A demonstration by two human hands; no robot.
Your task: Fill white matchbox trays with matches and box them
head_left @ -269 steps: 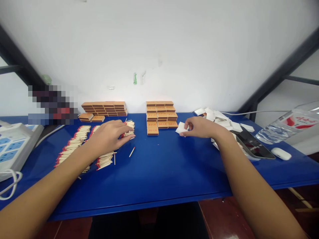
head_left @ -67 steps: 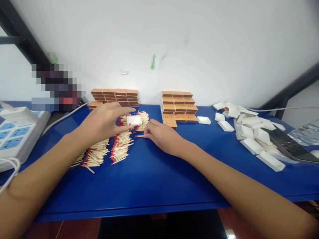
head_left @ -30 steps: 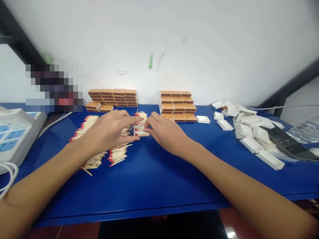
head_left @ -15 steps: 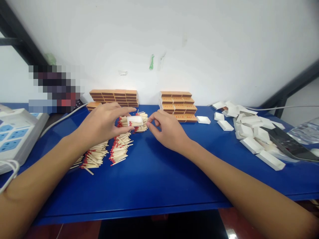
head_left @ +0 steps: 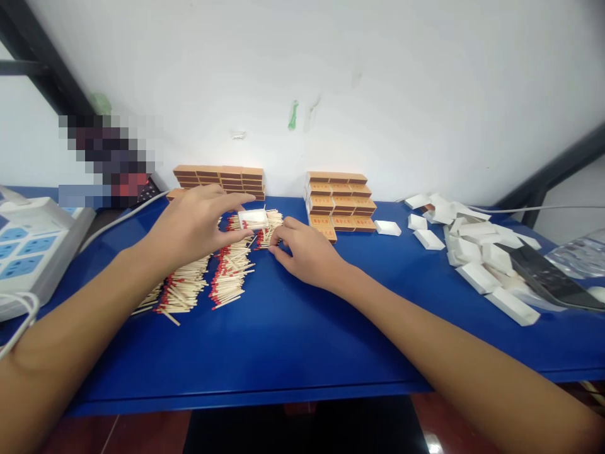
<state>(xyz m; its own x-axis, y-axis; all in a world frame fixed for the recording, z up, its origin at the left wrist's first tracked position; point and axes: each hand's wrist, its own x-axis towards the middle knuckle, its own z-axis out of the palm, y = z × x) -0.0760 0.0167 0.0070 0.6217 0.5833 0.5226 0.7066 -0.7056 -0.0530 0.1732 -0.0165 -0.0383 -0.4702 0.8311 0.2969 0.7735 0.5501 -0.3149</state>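
Note:
Between the thumb and fingers of my left hand (head_left: 201, 217) is a small white tray (head_left: 253, 219), tilted so that some red-tipped matches show inside it. My right hand (head_left: 305, 252) is just right of the tray, its thumb and fingers pinched at the edge of a match pile (head_left: 268, 237); what they hold, if anything, is too small to make out. Below the tray lies a longer row of loose matches (head_left: 231, 271), and another heap of matches (head_left: 184, 289) is partly hidden under my left hand and wrist.
Matchboxes are stacked against the wall at left (head_left: 220, 175) and centre (head_left: 343, 205). White trays (head_left: 472, 243) lie piled at right beside a phone (head_left: 543, 271). A power strip (head_left: 33, 252) with white cables stands at the left on the blue table (head_left: 293, 340).
My right hand has moved slightly left and down to the match pile. The tray in my left hand has tipped, showing more of the matches inside.

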